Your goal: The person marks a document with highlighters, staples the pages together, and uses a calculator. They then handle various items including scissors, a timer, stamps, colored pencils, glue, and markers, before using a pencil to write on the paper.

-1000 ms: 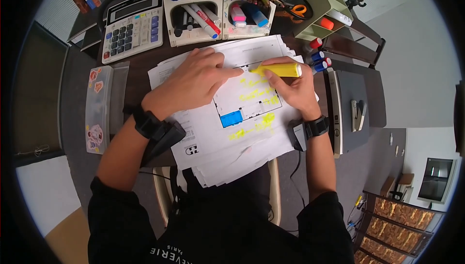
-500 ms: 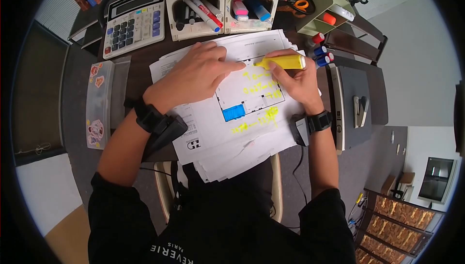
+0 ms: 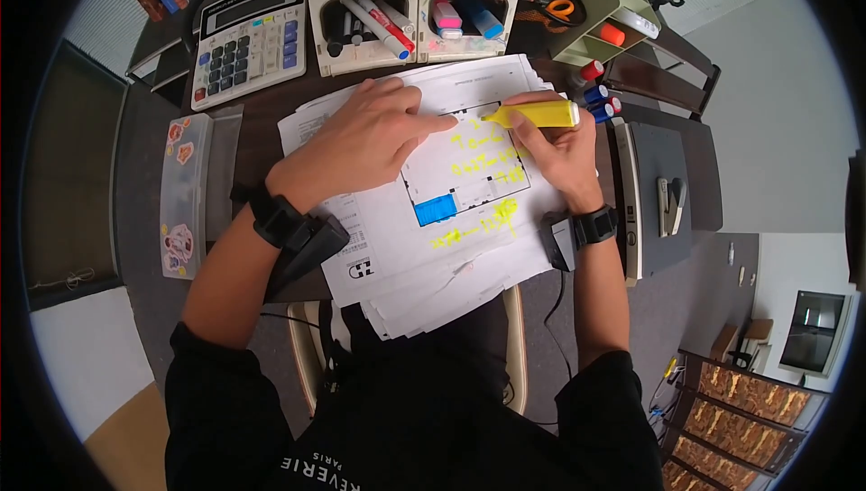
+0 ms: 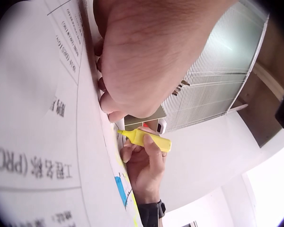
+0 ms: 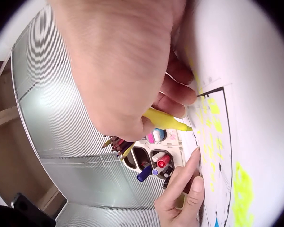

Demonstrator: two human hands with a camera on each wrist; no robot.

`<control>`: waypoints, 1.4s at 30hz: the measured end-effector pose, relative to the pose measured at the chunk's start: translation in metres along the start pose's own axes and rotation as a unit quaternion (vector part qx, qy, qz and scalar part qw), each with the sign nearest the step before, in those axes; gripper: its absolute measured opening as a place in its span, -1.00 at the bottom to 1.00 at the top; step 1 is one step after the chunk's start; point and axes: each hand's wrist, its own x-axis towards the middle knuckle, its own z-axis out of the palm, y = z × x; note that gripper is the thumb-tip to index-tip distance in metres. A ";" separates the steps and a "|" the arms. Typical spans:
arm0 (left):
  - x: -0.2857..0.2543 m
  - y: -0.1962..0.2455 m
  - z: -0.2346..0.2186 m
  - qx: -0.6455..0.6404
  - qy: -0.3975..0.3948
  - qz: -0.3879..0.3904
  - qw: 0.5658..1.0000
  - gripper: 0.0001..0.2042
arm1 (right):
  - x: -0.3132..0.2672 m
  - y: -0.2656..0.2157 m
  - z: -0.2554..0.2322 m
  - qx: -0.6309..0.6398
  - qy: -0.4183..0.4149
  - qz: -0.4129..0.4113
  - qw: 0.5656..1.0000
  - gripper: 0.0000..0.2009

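A yellow highlighter (image 3: 546, 114) is pinched between the thumb and fingers of my right hand (image 3: 570, 162), its tip down at the upper part of a printed floor plan. My left hand (image 3: 365, 137) rests on the left of the same sheet, index finger stretched toward the highlighter tip; in the right wrist view that fingertip (image 5: 197, 153) lies at the paper. The plan tops a loose stack of papers (image 3: 424, 288). Yellow handwritten marks (image 3: 487, 166) run across it, and a blue-filled rectangle (image 3: 436, 210) sits at its lower left corner.
Beyond the papers stand a white pen organizer (image 3: 365, 63) and a large calculator (image 3: 248, 49). A clear stickered case (image 3: 185, 193) lies at the left. Several capped markers (image 3: 595, 94) stand right of the stack, near a dark flat device (image 3: 658, 175) with a stapler (image 3: 670, 207) on it.
The highlighter tip has moved right along the top of the plan, with my right hand shifting the same way. A further small yellow mark shows there. My left hand keeps its place on the sheet.
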 end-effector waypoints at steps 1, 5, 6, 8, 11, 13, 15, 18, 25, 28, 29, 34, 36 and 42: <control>0.000 0.000 0.001 -0.001 0.000 -0.001 1.000 -0.69 | 0.000 0.001 -0.001 -0.017 0.000 -0.009 1.000 -0.85; 0.001 -0.001 0.001 0.001 0.001 0.002 1.000 -0.69 | 0.001 -0.001 -0.001 -0.052 -0.003 -0.002 0.999 -0.84; 0.001 -0.001 0.001 -0.001 0.000 -0.001 1.000 -0.69 | 0.002 -0.003 0.000 -0.053 -0.002 -0.002 0.999 -0.84; 0.001 0.000 0.000 0.003 -0.001 -0.001 1.000 -0.69 | 0.002 -0.007 0.001 -0.057 -0.008 0.016 0.998 -0.84; 0.000 0.000 0.001 0.005 0.000 0.003 1.000 -0.69 | 0.001 0.000 -0.003 -0.058 -0.011 0.009 0.998 -0.85; 0.001 -0.001 0.001 0.005 0.003 0.007 1.000 -0.69 | 0.001 0.001 -0.003 -0.052 -0.006 0.011 0.999 -0.85; 0.000 -0.001 0.001 -0.002 0.007 0.010 1.000 -0.70 | 0.001 0.001 -0.003 -0.045 -0.002 0.014 0.999 -0.86; 0.000 0.000 0.000 0.002 0.003 0.007 1.000 -0.70 | 0.001 0.000 -0.001 -0.050 0.003 0.030 0.998 -0.85; 0.001 0.000 0.000 0.004 0.005 0.010 1.000 -0.69 | 0.001 0.002 -0.004 -0.033 0.003 0.025 0.999 -0.85; 0.000 0.000 0.001 0.006 0.000 0.005 1.000 -0.69 | 0.000 0.001 -0.004 -0.013 0.010 0.033 0.999 -0.85; 0.000 0.000 0.001 0.003 -0.001 0.003 1.000 -0.69 | 0.000 0.000 -0.003 -0.005 0.016 0.038 0.999 -0.85; 0.000 -0.001 0.001 0.006 0.002 0.009 1.000 -0.68 | 0.003 0.000 0.001 -0.036 0.012 0.014 0.999 -0.85; 0.000 0.000 0.000 0.015 -0.005 0.006 1.000 -0.68 | 0.003 0.001 0.001 -0.038 0.012 0.016 0.999 -0.85; 0.001 0.000 0.000 0.006 -0.009 -0.004 1.000 -0.67 | 0.004 0.000 -0.001 -0.013 0.022 0.046 0.999 -0.87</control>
